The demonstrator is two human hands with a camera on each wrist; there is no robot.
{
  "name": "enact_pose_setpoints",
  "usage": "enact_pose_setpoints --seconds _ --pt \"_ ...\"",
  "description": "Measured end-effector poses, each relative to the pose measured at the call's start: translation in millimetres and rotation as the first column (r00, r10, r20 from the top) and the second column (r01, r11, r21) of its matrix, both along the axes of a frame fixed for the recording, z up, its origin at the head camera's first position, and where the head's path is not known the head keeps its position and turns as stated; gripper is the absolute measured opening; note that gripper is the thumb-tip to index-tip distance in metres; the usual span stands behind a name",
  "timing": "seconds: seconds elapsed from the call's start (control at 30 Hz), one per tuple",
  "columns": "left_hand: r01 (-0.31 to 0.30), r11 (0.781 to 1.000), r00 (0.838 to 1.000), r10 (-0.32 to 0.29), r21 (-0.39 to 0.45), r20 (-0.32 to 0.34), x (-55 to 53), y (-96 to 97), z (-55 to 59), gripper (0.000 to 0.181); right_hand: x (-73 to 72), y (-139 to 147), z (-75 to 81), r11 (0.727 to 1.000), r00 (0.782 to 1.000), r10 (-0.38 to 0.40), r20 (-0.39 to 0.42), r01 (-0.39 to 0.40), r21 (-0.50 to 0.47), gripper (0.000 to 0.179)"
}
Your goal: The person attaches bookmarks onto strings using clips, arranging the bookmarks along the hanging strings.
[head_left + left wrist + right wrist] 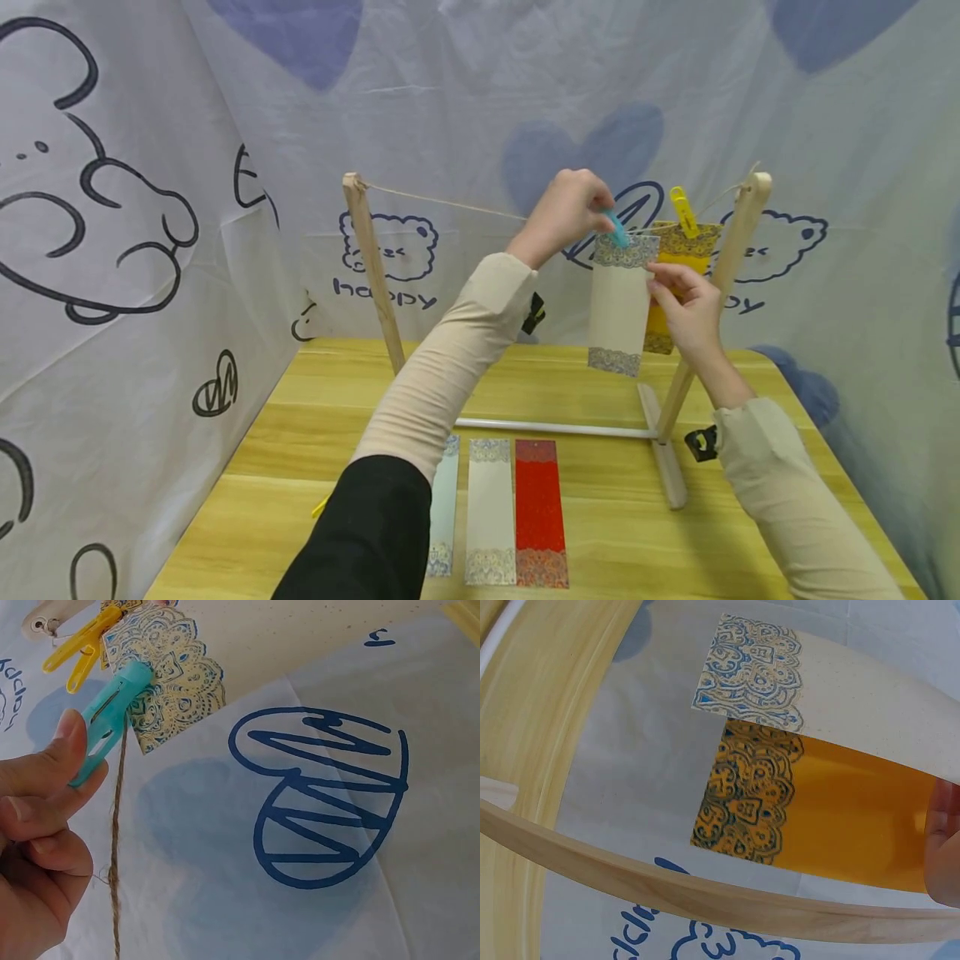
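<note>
My left hand (pixel 568 210) pinches a light blue clothespin (pixel 112 712) between thumb and fingers. The clothespin's nose sits over the top edge of a cream card (pixel 618 304) with patterned ends, right at the twine (pixel 115 825). With thumb and fingertips, my right hand (pixel 686 304) holds that card by its right edge, near the top. Behind it hangs an orange-yellow card (pixel 855 806), partly covered by the cream card and the right hand. A yellow clothespin (pixel 683 212) grips its top on the twine.
Wooden posts (pixel 375 275) stand at both ends of the twine, joined low by a white rod (pixel 555 428). On the table lie a red card (pixel 538 500), another cream card (pixel 491 500) and a pale blue card (pixel 444 517), partly behind the left sleeve. A printed curtain (pixel 450 125) hangs behind.
</note>
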State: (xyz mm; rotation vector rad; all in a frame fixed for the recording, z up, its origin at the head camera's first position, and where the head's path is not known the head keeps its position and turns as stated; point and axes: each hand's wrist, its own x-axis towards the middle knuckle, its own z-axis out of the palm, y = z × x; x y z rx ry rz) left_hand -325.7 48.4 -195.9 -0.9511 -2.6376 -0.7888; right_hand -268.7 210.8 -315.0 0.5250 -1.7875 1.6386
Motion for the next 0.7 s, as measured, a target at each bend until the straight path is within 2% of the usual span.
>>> enact_pose_setpoints --seconds 0.43,0.6,0.7 --pt "0.009 0.998 1.0 -0.008 -0.055 0.019 -1.6 4.4 1.9 0.023 -3.8 2 -0.5 0.999 0.998 -0.04 -0.044 0.04 0.014 0.013" --pt "0.009 0.995 0.999 -0.005 -0.096 0.045 -1.1 3.9 5.6 0.031 -5.1 1 1.8 0.998 0.997 -0.058 -0.048 0.057 -0.006 0.012" --pt "0.023 0.992 0.998 -0.016 -0.123 0.053 -0.9 2.5 7.2 0.035 -11.6 4 -2.3 0.998 0.997 -0.061 -0.036 0.06 -0.015 0.013"
